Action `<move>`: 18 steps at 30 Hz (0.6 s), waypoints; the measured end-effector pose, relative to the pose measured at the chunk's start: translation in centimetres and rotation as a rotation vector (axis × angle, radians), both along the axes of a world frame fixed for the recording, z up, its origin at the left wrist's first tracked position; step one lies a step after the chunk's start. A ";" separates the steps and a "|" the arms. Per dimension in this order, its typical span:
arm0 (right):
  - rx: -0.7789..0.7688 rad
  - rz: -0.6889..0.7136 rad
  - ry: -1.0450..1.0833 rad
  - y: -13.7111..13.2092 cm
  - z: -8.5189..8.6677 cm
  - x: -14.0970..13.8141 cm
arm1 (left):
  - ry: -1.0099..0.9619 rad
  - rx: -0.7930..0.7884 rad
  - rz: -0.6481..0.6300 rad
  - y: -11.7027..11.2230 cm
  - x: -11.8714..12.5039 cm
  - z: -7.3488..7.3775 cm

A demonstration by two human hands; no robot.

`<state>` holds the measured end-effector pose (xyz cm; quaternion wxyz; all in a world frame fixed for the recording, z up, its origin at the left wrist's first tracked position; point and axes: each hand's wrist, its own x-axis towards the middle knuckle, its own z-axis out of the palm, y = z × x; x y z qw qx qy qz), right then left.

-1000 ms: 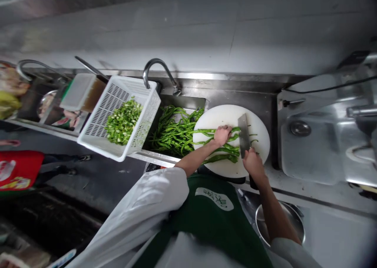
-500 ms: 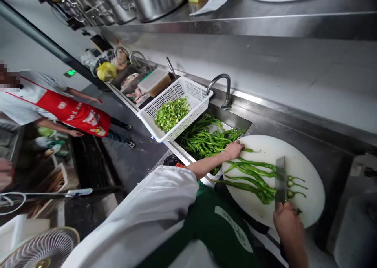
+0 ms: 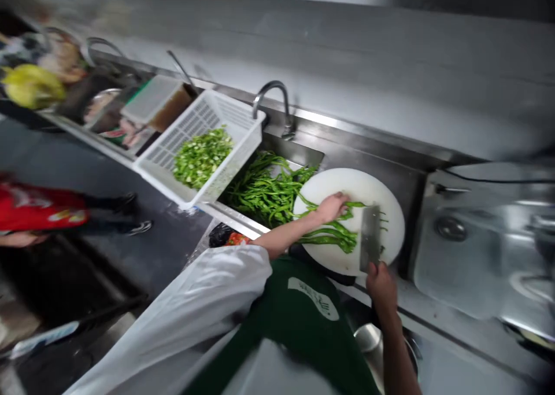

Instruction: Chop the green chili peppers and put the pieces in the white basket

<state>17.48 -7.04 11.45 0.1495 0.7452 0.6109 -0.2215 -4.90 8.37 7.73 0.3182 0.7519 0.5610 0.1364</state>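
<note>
My right hand (image 3: 381,286) is wrapped round the handle of a cleaver (image 3: 370,239), whose broad blade stands over the right part of a round white cutting board (image 3: 333,181). To the left of the blade, my left hand (image 3: 333,206) is closed on a long green chili pepper (image 3: 356,204), and its tip end sticks out toward the blade. Several more green chili peppers (image 3: 333,233) lie side by side on the board below my left hand. Right of the cleaver are small cut-off stems (image 3: 383,220).
Whole green peppers fill the sink (image 3: 314,155) left of the board. A white plastic basket (image 3: 151,172) of chopped greens (image 3: 203,157) straddles it beneath a faucet (image 3: 287,109). A lidded container (image 3: 154,97) stands farther left. A person in a red apron (image 3: 43,207) is at the left.
The view has swung right and down. My left hand has moved from the board's far left edge onto the board with a pepper, nearer the cleaver. The blade now lies more flatly turned toward me.
</note>
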 end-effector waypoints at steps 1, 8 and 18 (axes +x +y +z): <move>-0.007 -0.017 0.006 0.0 0.2 -0.3 | 0.017 -0.010 0.018 0.7 -0.1 0.0; -0.017 -0.074 0.005 0.3 0.2 -0.4 | 0.188 -0.103 -0.007 5.7 0.6 -1.4; -0.053 -0.022 0.045 3.0 0.7 -1.8 | 0.221 -0.116 -0.036 6.1 1.0 -4.0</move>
